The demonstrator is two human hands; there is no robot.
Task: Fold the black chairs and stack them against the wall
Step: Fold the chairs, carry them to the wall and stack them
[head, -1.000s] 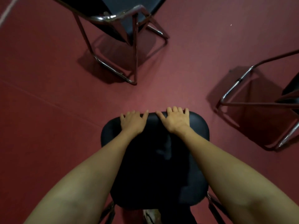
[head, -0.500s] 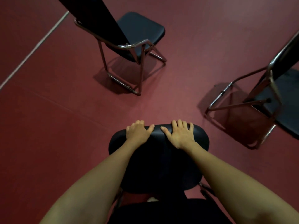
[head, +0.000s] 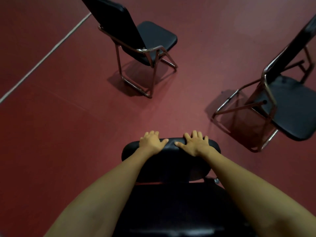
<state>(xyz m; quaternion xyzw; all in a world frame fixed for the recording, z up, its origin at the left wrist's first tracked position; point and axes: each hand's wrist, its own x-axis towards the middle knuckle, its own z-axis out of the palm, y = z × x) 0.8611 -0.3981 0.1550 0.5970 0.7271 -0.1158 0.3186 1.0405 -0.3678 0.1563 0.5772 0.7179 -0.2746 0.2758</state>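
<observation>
Your left grip [head: 151,142] and right grip [head: 196,144] clamp the seat of the near chair [head: 171,163], fingers curled over its far edge.

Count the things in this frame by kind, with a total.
Black chairs: 3, the held chair, the far chair, the right chair
Hands: 2, left hand, right hand
White floor line: 1
Total: 6

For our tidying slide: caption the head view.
Left hand and right hand hold the far edge of a black padded folding chair; two open black chrome-framed chairs stand beyond.
</observation>
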